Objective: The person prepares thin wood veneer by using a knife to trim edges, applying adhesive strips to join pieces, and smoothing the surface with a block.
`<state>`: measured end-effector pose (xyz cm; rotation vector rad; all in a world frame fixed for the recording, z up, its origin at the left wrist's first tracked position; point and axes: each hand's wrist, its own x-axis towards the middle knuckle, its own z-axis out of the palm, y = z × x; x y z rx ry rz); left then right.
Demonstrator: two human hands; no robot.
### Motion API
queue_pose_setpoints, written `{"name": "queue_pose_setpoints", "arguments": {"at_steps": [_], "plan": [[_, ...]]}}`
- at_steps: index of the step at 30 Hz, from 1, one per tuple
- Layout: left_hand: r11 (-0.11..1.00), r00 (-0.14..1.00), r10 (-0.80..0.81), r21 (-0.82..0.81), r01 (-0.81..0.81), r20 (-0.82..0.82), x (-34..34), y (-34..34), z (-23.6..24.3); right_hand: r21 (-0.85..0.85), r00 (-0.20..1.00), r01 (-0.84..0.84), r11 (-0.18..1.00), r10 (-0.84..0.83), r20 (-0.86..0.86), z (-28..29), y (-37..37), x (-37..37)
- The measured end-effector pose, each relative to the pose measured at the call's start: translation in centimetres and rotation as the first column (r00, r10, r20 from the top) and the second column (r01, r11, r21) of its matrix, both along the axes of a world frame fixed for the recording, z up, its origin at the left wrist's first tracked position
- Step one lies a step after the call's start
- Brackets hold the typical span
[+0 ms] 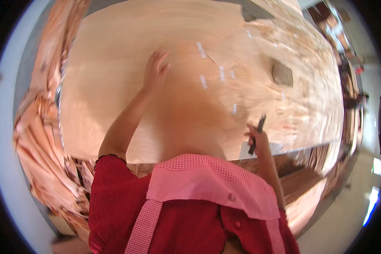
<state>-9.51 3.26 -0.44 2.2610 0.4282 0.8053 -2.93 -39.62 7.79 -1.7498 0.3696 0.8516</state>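
Observation:
A broad pale wood veneer sheet (110,55) lies before me, with short white strips (222,73) stuck along its right half. My left hand (155,67) is over the sheet's middle, blurred, its fingers loosely bent and apart with nothing seen in them. Closer to the front edge on the right, my right hand (259,139) is closed around a slim black hand tool (261,123), held slantwise; its exact kind is unclear. Below that hand, a light grey flat piece (275,148) sits at the sheet's front edge.
A grey-brown block (282,74) rests on the right part of the sheet. Rumpled veneer (42,144) hangs and piles up at the left. More veneer and wood pieces (302,186) are stacked under the front edge. Shelving with boards (350,93) stands at the far right.

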Motion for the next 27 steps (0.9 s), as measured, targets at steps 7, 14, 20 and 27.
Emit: {"name": "queue_pose_setpoints", "arguments": {"at_steps": [7,14,20,27], "plan": [[0.946,0.884,0.312,0.201,-0.255,-0.348,-30.0,-13.6,1.6,0.163,0.993,-0.109,0.981,0.116,-0.031,-2.0,0.3,-8.2],[0.897,0.761,0.289,-0.113,-0.427,-0.581,-47.6,-25.4,-3.5,0.303,0.85,-0.493,0.815,0.526,-0.03,-3.0,11.1,-20.1],[0.696,0.685,0.502,-0.224,-0.682,-0.527,-57.7,-20.9,-1.1,0.29,0.666,-0.733,0.615,0.736,0.121,-2.8,24.6,-29.8],[0.52,0.658,0.55,-0.405,-0.752,-0.515,-74.4,-10.9,-2.3,0.353,0.83,-0.555,0.753,0.526,0.184,-5.1,40.6,-35.4]]}}
